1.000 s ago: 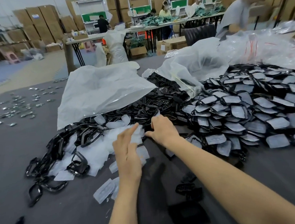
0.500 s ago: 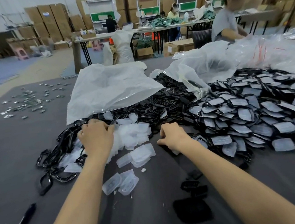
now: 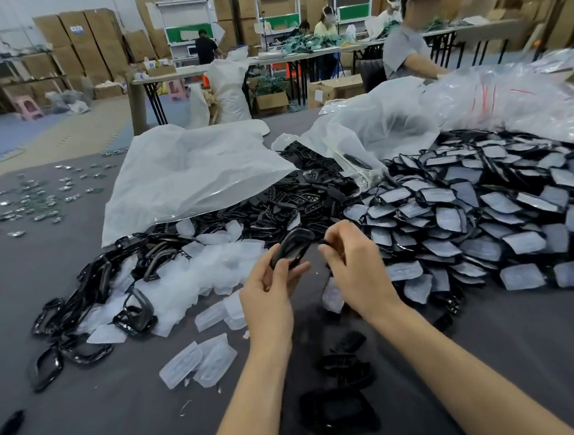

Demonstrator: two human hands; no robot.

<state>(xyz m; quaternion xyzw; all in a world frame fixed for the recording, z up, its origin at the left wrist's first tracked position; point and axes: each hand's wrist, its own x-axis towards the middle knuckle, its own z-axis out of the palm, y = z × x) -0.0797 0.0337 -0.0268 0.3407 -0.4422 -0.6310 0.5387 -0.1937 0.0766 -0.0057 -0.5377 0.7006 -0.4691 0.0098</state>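
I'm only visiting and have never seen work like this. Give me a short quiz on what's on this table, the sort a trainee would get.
1. True or false: the black frame is in the grip of the left hand.
2. The heap of frames with pale inserts fitted lies: A) on the table, to the person's right; B) on the floor; C) inside a cardboard box.
3. What is draped over part of the loose black parts?

Key: 1 true. 2 A. 3 a white plastic bag.
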